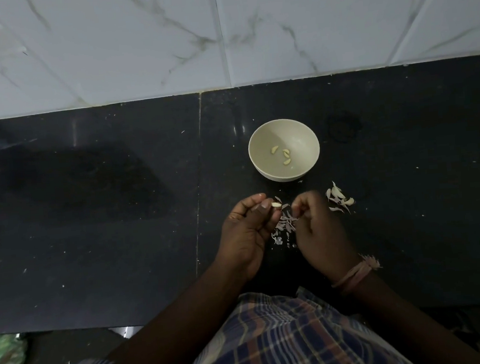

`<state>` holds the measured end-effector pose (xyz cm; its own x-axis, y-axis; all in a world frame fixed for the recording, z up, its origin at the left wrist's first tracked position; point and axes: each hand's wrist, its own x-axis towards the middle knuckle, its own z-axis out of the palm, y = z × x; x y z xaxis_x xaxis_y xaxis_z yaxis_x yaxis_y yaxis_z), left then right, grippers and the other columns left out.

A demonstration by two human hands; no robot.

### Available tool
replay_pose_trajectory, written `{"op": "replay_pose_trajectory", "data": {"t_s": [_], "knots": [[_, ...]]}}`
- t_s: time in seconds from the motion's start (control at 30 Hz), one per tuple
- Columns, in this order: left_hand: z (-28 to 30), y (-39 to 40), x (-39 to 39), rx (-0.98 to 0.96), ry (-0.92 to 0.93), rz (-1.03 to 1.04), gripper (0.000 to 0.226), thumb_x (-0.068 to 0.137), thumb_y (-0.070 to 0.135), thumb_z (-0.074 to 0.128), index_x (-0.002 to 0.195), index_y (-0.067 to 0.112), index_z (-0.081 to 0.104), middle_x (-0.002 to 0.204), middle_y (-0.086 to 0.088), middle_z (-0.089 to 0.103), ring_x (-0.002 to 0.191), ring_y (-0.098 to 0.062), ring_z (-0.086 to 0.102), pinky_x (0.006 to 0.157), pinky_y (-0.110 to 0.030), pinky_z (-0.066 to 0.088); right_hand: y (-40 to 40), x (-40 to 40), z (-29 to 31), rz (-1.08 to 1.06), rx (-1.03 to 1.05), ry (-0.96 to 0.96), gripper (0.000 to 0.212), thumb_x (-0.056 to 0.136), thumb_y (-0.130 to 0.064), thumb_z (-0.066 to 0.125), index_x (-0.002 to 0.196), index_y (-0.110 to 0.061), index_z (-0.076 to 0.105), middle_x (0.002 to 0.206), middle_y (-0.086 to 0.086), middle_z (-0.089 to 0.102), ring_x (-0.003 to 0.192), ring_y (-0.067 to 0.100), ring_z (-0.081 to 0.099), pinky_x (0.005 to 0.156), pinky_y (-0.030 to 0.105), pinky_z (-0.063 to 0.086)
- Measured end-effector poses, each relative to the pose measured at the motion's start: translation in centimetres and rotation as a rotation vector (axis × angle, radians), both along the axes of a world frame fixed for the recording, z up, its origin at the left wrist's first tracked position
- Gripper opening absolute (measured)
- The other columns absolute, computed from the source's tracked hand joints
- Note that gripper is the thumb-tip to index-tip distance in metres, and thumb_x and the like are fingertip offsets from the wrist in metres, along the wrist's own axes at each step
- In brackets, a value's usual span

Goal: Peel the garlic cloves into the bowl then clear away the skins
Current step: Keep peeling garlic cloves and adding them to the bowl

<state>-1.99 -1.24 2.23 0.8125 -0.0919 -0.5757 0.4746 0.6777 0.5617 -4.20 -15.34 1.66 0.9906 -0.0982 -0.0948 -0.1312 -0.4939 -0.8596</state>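
Pinching a clove (pixel 362 197) between thumb and fingertips, the left hand (pixel 247 233) holds it just above the counter (pixel 92 222), its pale, partly bared end poking out toward the right hand (pixel 317 227). That hand's fingers are curled and drawn together near the clove, apparently nipping a scrap of skin — blur makes it hard to be sure what they hold.

Beyond the grip sits the bowl (pixel 284 150), cream and round, upright on the dark stone. Three peeled cloves (pixel 284 156) lie at its bottom, well spread from one another; the rest of its inside is bare.

Under and between the two hands lies a litter of skins (pixel 284 225), thin, papery, purplish-white, some touching, some scattered toward the person. To the right of the grip, just past the right hand's knuckles, a small heap of unpeeled cloves (pixel 340 197) rests on the counter, white and pointed, near the bowl but apart from it.

Left of the grip the counter runs wide and dark, crossed by a seam (pixel 200 185) that passes just beside the left hand. Its far edge meets a marbled tile wall (pixel 221 34) behind the bowl; its near edge falls away below the forearms. A thread band (pixel 355 273) circles the right wrist, and a checked shirt (pixel 274 337) fills the lower view.
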Motion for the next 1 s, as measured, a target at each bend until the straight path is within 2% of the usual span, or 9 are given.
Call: {"op": "replay_pose_trajectory", "data": {"t_s": [0.1, 0.17, 0.2, 0.27, 0.33, 0.4, 0.67, 0.8, 1.0], "knots": [[0.1, 0.0, 0.0, 0.002, -0.011, -0.005, 0.017, 0.094, -0.008, 0.058, 0.103, 0.005, 0.064, 0.088, -0.008, 0.076, 0.082, -0.016, 0.074, 0.074, -0.024, 0.061, -0.2, -0.1, 0.6, -0.084, -0.021, -0.055, 0.022, 0.089, -0.019, 0.043, 0.073, -0.023, 0.057, 0.067, -0.008, 0.059, 0.064, 0.007, 0.057, 0.06, 0.03, 0.044], [0.0, 0.0, 0.1, 0.011, -0.025, -0.003, 0.018, 0.092, -0.008, 0.059, 0.104, 0.004, 0.064, 0.089, -0.009, 0.076, 0.083, -0.017, 0.074, 0.075, -0.024, 0.061, -0.3, 0.1, 0.8, -0.124, -0.048, -0.05, 0.02, 0.096, -0.032, 0.048, 0.084, -0.025, 0.063, 0.075, -0.009, 0.064, 0.07, 0.007, 0.061, 0.066, 0.038, 0.051], [0.0, 0.0, 0.1, 0.014, -0.034, -0.003, 0.018, 0.092, -0.009, 0.06, 0.104, 0.004, 0.064, 0.089, -0.01, 0.076, 0.083, -0.017, 0.074, 0.076, -0.025, 0.061, -0.4, 0.3, 0.9, -0.128, -0.034, -0.066, 0.014, 0.096, -0.03, 0.054, 0.093, -0.025, 0.067, 0.083, -0.01, 0.067, 0.077, 0.007, 0.064, 0.071, 0.038, 0.054], [-0.1, -0.1, 0.1, 0.027, -0.056, -0.009, 0.019, 0.092, -0.009, 0.06, 0.106, 0.003, 0.064, 0.091, -0.01, 0.076, 0.084, -0.017, 0.074, 0.077, -0.025, 0.061, -0.4, 0.4, 1.1, -0.104, -0.01, -0.141, 0.013, 0.097, -0.02, 0.061, 0.105, -0.02, 0.072, 0.097, -0.01, 0.07, 0.09, 0.003, 0.066, 0.081, 0.029, 0.056], [0.0, 0.0, 0.1, 0.051, -0.086, -0.017, 0.019, 0.092, -0.01, 0.06, 0.107, 0.002, 0.064, 0.092, -0.011, 0.075, 0.086, -0.018, 0.074, 0.076, -0.025, 0.061, -0.2, 0.3, 1.4, -0.08, -0.008, -0.19, 0.013, 0.095, -0.015, 0.066, 0.105, -0.016, 0.075, 0.1, -0.008, 0.071, 0.094, 0.001, 0.066, 0.082, 0.018, 0.053], [0.2, 0.0, 0.1, 0.061, -0.104, -0.02, 0.019, 0.092, -0.01, 0.059, 0.106, 0.001, 0.064, 0.092, -0.012, 0.075, 0.086, -0.019, 0.074, 0.076, -0.025, 0.061, 0.0, 0.4, 1.4, -0.074, -0.014, -0.207, 0.01, 0.093, -0.013, 0.071, 0.101, -0.014, 0.076, 0.096, -0.007, 0.073, 0.09, 0.001, 0.067, 0.079, 0.015, 0.053], [0.3, -0.1, -0.1, 0.124, -0.149, -0.052, 0.023, 0.087, -0.012, 0.063, 0.104, 0.002, 0.067, 0.097, -0.015, 0.076, 0.094, -0.021, 0.074, 0.082, -0.029, 0.061, 0.3, 0.4, 1.3, -0.068, -0.072, -0.164, 0.003, 0.085, -0.016, 0.075, 0.084, -0.017, 0.072, 0.075, -0.007, 0.068, 0.07, 0.007, 0.064, 0.067, 0.034, 0.055], [0.0, -0.5, -0.6, 0.225, -0.2, -0.081, 0.032, 0.082, -0.013, 0.068, 0.109, 0.004, 0.069, 0.104, -0.016, 0.075, 0.101, -0.024, 0.071, 0.092, -0.035, 0.058, 0.6, 0.3, 1.4, -0.086, -0.095, -0.146, 0.009, 0.084, -0.024, 0.076, 0.079, -0.018, 0.07, 0.068, -0.008, 0.066, 0.065, 0.006, 0.062, 0.063, 0.031, 0.053], [-0.1, -0.4, -0.6, 0.229, -0.207, -0.079, 0.03, 0.082, -0.015, 0.068, 0.104, 0.005, 0.071, 0.1, -0.016, 0.076, 0.098, -0.024, 0.072, 0.089, -0.034, 0.058, 0.2, 0.4, 1.6, -0.07, -0.051, -0.061, 0.009, 0.084, -0.026, 0.075, 0.078, -0.02, 0.071, 0.066, -0.007, 0.067, 0.063, 0.007, 0.063, 0.062, 0.03, 0.053]]}}
